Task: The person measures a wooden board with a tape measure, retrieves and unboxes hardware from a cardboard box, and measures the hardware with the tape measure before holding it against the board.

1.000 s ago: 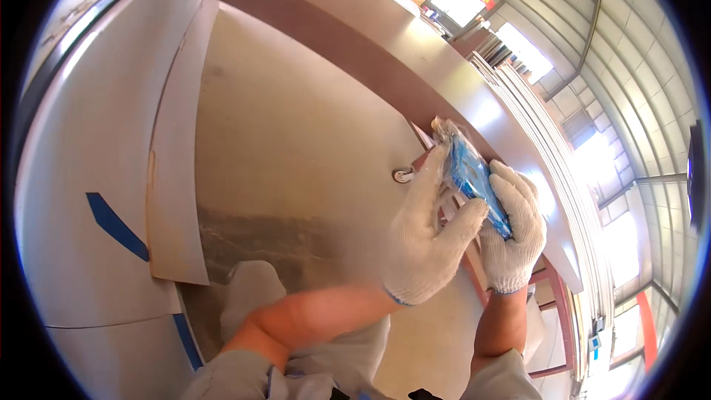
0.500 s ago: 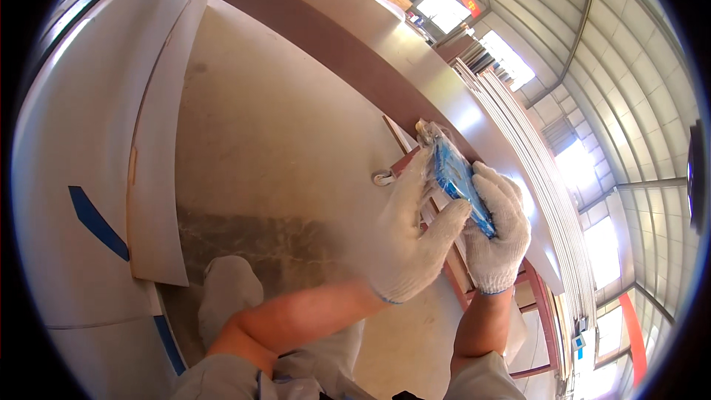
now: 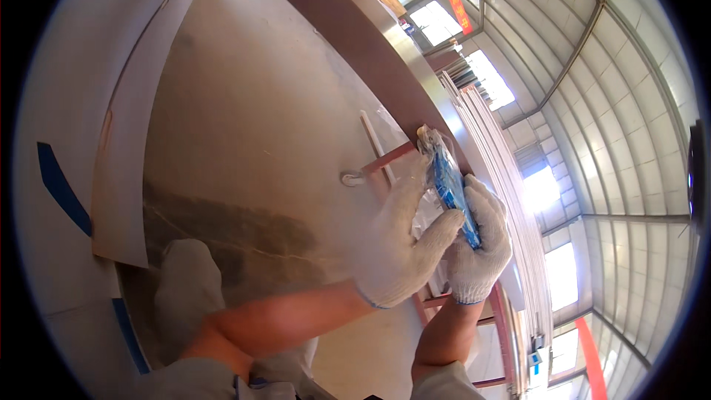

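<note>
A flat blue packet (image 3: pixel 448 180) in crinkled clear plastic is held up in front of me, tilted, with loose wrap bunched at its upper end. My right hand (image 3: pixel 481 248), in a white knitted glove, is closed around its lower end. My left hand (image 3: pixel 400 244), gloved the same way, grips its left side, the thumb pressed near the middle. Part of the left glove is blurred, and some of its fingers are hidden behind the plastic. What the packet contains cannot be made out.
Beyond the packet runs a long brown panel edge (image 3: pixel 370 52) above a red frame (image 3: pixel 389 157) with a caster (image 3: pixel 350 178). Stacked panels (image 3: pixel 492 152) lie to the right. On my left stands a pale panel (image 3: pixel 122 170) with blue strips (image 3: pixel 63 189). Concrete floor (image 3: pixel 237 104) lies between.
The view has tilted, and most surroundings sit further left. Both hands and the packet have shifted slightly left in the picture, with the packet seen more edge-on. Both hands keep their grip.
</note>
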The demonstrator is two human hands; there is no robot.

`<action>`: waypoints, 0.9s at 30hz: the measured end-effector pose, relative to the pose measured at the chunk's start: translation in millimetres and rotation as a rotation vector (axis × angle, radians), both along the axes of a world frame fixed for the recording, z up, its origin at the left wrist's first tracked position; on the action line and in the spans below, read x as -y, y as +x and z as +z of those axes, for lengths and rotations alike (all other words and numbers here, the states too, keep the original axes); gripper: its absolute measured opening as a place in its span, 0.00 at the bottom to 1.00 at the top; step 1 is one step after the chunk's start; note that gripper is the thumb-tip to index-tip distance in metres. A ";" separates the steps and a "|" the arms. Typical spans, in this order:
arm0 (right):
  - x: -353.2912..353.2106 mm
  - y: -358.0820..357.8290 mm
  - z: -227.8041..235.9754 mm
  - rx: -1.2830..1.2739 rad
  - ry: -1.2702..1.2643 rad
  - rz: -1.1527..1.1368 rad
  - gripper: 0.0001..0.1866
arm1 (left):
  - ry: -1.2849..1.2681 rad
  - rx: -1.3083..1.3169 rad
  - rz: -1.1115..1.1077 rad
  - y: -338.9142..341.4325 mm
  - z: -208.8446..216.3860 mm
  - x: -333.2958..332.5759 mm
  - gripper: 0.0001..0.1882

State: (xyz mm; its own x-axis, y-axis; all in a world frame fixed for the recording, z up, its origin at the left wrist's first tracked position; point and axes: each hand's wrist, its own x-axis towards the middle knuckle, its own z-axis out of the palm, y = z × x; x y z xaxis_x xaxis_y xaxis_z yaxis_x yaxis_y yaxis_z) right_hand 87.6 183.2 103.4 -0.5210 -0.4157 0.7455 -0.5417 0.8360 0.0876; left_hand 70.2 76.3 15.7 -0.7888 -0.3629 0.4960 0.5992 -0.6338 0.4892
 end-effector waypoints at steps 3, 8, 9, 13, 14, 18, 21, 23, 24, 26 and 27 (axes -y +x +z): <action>-2.1 -0.9 -3.0 -0.004 0.009 -0.003 0.22 | 0.071 -0.040 0.050 -5.4 -3.7 -11.4 0.38; -1.8 0.5 -4.0 -0.004 -0.006 -0.005 0.22 | 0.088 -0.010 0.097 -0.9 0.5 -7.0 0.36; -1.8 1.0 -3.5 -0.006 0.003 -0.020 0.22 | 0.081 -0.022 0.112 -1.2 0.7 -6.4 0.35; -2.0 2.1 -5.2 -0.010 0.016 -0.043 0.23 | 0.083 -0.039 0.136 -0.4 0.6 -1.9 0.35; -1.3 2.1 -5.5 -0.007 0.018 -0.042 0.23 | 0.072 -0.037 0.142 -1.4 -0.4 -2.8 0.35; -1.7 1.8 -4.2 -0.004 0.024 -0.035 0.23 | 0.079 -0.027 0.142 0.8 -0.2 -5.9 0.36; -0.2 3.1 -3.1 0.004 0.028 -0.020 0.24 | 0.007 0.004 0.194 -2.5 -5.4 -11.3 0.36; 2.4 4.0 -1.2 0.006 0.031 -0.029 0.24 | 0.009 0.004 0.213 -2.8 -4.8 -11.1 0.36; 3.0 4.2 -0.3 0.008 0.033 -0.034 0.23 | 0.010 0.002 0.235 -2.9 -4.1 -11.0 0.36; 3.8 4.6 0.9 0.010 0.035 -0.040 0.23 | 0.029 0.000 0.222 -2.6 -1.5 -9.3 0.36; 4.1 4.8 1.6 0.011 0.046 -0.055 0.23 | 0.048 -0.004 0.213 -2.6 -0.5 -9.0 0.36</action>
State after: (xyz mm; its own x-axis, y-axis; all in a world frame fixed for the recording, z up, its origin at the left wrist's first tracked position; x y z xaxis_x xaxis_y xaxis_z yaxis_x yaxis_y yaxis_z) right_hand 92.4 179.2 105.0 -0.5523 -0.4200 0.7201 -0.4962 0.8597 0.1208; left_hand 67.6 85.4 15.2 -0.6902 -0.5441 0.4770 0.7236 -0.5156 0.4589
